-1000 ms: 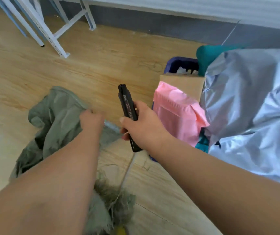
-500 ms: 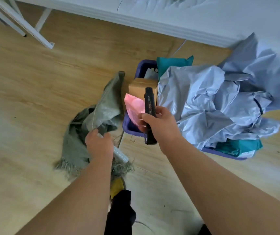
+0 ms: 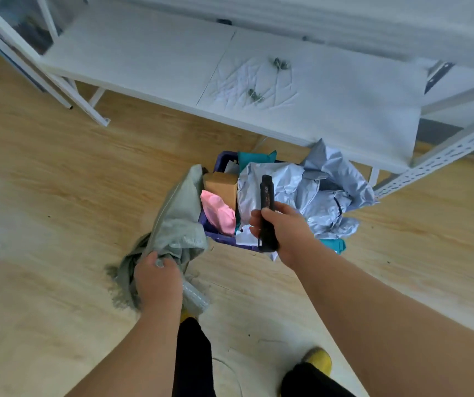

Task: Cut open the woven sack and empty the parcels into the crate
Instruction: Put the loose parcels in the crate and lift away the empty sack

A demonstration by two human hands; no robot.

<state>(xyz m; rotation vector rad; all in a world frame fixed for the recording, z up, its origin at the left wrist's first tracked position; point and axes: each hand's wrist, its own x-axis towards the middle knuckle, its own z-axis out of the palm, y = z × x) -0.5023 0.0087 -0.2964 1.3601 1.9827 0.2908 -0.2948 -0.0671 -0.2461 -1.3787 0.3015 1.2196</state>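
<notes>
Sack emptied and slack; crate full beside the shelf.

We found the left hand [image 3: 155, 277] clenched on the grey-green woven sack [image 3: 178, 224], whose long axis ran from the floor [image 3: 58, 196] up and away, its far end lying over the left rim of the blue crate [image 3: 221, 163]. The right hand [image 3: 283, 230] gripped a black cutter [image 3: 267, 207], upright, tip pointing away. Grey, pink and teal parcels [image 3: 301, 190] overfilled the crate. We noted open floor to the left; the white shelf [image 3: 172, 58] bounded the far side.

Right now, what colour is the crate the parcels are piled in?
Dark blue-purple; the crate shows best in the head view.
</notes>
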